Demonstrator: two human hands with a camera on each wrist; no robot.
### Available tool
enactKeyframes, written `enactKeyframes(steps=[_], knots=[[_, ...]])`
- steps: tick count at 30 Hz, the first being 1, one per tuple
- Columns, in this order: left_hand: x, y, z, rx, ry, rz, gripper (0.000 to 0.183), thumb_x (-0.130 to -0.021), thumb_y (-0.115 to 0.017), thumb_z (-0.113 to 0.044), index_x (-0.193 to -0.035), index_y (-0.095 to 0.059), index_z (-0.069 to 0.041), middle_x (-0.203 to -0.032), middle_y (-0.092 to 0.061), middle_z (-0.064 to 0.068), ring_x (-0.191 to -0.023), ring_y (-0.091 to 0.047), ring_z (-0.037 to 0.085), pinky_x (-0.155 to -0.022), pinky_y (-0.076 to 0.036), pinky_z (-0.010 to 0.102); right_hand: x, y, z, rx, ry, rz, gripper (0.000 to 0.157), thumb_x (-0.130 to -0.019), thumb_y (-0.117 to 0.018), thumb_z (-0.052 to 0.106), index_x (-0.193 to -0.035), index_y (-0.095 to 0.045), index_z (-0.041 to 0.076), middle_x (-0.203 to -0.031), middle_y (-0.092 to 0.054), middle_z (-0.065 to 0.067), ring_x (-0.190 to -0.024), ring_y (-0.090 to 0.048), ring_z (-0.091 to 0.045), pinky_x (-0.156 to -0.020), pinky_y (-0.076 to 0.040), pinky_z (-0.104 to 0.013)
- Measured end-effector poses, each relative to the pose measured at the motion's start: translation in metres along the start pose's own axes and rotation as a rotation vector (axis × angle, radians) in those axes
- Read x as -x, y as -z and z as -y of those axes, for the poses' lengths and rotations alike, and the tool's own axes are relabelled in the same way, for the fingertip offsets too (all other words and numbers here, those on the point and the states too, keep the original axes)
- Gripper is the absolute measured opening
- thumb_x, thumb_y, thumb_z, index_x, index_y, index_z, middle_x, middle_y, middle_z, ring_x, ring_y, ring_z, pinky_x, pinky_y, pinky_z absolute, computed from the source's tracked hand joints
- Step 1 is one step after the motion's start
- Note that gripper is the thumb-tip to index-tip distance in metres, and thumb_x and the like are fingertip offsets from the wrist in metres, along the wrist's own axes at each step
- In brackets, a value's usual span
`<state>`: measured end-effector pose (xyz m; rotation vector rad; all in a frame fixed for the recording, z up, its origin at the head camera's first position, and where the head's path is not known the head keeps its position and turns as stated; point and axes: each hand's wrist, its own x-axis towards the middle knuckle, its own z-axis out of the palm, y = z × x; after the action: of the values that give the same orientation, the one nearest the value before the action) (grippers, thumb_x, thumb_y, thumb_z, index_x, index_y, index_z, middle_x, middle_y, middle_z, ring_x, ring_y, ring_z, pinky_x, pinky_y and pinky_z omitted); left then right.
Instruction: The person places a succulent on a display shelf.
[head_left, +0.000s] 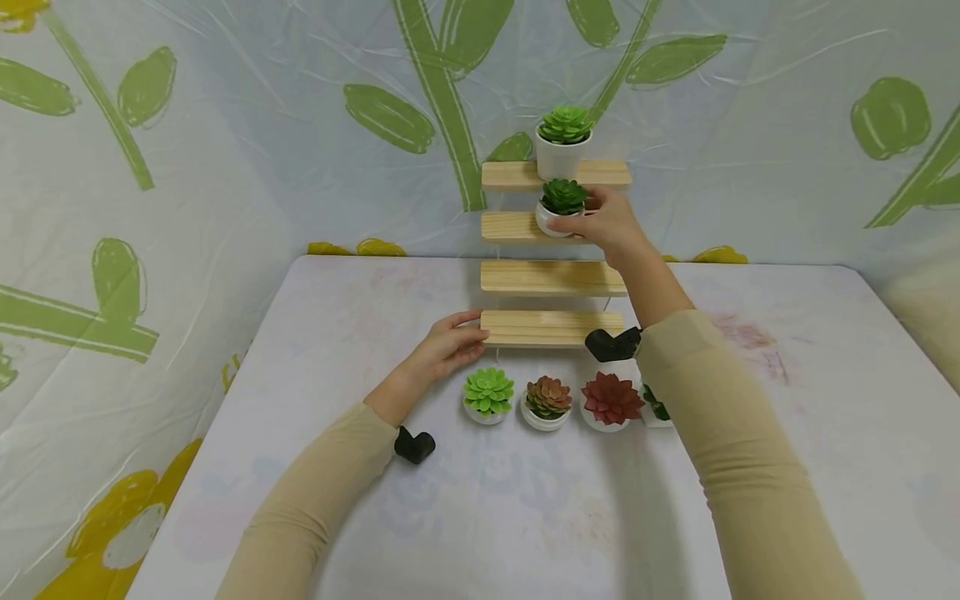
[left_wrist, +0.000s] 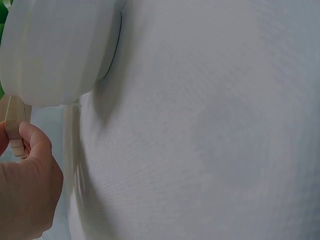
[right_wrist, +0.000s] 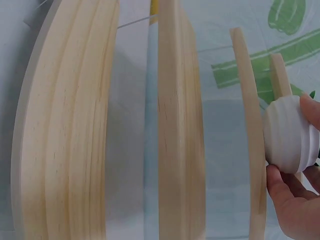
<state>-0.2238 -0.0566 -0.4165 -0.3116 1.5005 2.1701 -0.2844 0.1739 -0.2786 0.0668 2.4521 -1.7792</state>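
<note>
A tiered wooden shelf (head_left: 551,279) stands at the back of the table. My right hand (head_left: 611,223) grips a small white pot with a dark green succulent (head_left: 562,197) at the second shelf board from the top. In the right wrist view the white pot (right_wrist: 287,135) sits right at that board's edge, fingers and thumb around it. My left hand (head_left: 447,343) pinches the left end of the lowest board (head_left: 551,329); the left wrist view shows thumb and fingers on the board end (left_wrist: 15,125). On the top board stands a taller white pot with a bright green succulent (head_left: 564,142).
In front of the shelf stand a light green succulent (head_left: 488,392), a brownish one (head_left: 547,400) and a red one (head_left: 611,400) in white pots. Another potted plant (head_left: 657,404) is partly hidden by the right sleeve. A printed cloth (head_left: 262,100) hangs behind the table.
</note>
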Motion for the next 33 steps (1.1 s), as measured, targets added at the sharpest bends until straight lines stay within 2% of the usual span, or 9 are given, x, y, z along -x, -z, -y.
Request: enactKeyframes(steps=[7,14,21,29,33], knots=[[0.001,-0.001,0.000,-0.002,-0.002,0.001,0.054,-0.088,-0.055,0.009,-0.138,-0.041,-0.003,-0.129,-0.049,0.021,-0.072,-0.056,0.011,-0.060,-0.048,0.019,-0.001,-0.001,0.001,0.025,0.001,-0.012,0.074,-0.081,-0.073,0.018,-0.143,-0.033,0.009,-0.136,-0.037,-0.014,-0.111,-0.040,-0.022,-0.096,-0.041,-0.039],[0.001,-0.001,0.000,-0.008,0.000,-0.008,0.054,-0.088,-0.056,0.008,-0.138,-0.042,-0.004,-0.126,-0.051,0.018,-0.071,-0.056,0.011,-0.060,-0.048,0.020,-0.001,-0.003,0.002,0.062,-0.011,-0.017,0.080,-0.080,-0.074,0.024,-0.146,-0.028,0.012,-0.137,-0.034,-0.015,-0.113,-0.039,-0.024,-0.096,-0.041,-0.039],[0.002,-0.001,0.000,-0.007,-0.001,-0.014,0.054,-0.087,-0.057,0.008,-0.138,-0.043,-0.004,-0.119,-0.054,0.016,-0.070,-0.056,0.011,-0.060,-0.048,0.020,0.000,-0.004,0.002,0.053,-0.004,-0.020,0.080,-0.080,-0.073,0.025,-0.145,-0.029,0.011,-0.138,-0.035,-0.015,-0.112,-0.039,-0.023,-0.096,-0.040,-0.041],[0.002,-0.003,0.000,-0.016,-0.004,-0.011,0.054,-0.087,-0.057,0.008,-0.138,-0.043,-0.005,-0.123,-0.052,0.017,-0.072,-0.056,0.011,-0.060,-0.049,0.020,0.008,0.009,0.000,0.060,0.017,0.007,0.078,-0.082,-0.072,0.024,-0.146,-0.029,0.012,-0.141,-0.034,-0.016,-0.123,-0.036,-0.027,-0.098,-0.039,-0.040],[0.002,-0.002,0.000,-0.017,-0.002,-0.013,0.054,-0.087,-0.057,0.009,-0.138,-0.043,-0.005,-0.126,-0.051,0.019,-0.073,-0.056,0.011,-0.061,-0.049,0.020,0.015,0.019,0.000,0.105,0.049,0.028,0.074,-0.084,-0.070,0.026,-0.146,-0.031,0.013,-0.141,-0.034,-0.017,-0.124,-0.037,-0.030,-0.099,-0.038,-0.042]])
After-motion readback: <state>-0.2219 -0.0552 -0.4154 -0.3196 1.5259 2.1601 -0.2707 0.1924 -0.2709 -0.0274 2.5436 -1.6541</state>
